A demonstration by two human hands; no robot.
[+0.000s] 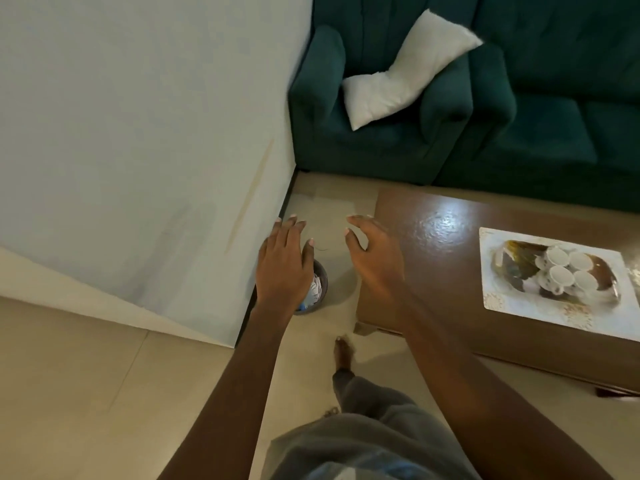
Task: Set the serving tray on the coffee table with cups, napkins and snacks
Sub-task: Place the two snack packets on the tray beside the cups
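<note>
A brown coffee table (436, 271) stands at the right. On it lies a pale rectangular mat or tray (519, 306) carrying a dark oval tray (602, 275) with several white cups (568, 271) upside down. My left hand (284, 268) hovers with straight fingers over a small dark round container (320, 289) on the floor, which holds white bits. My right hand (374, 258) is held out beside it, fingers relaxed and empty, over the table's left edge.
A pale wall (138, 133) fills the left, its corner close to my left hand. A dark green sofa (519, 116) with a white cushion (401, 74) stands behind the table. My foot (343, 355) is on the beige tiled floor (86, 393).
</note>
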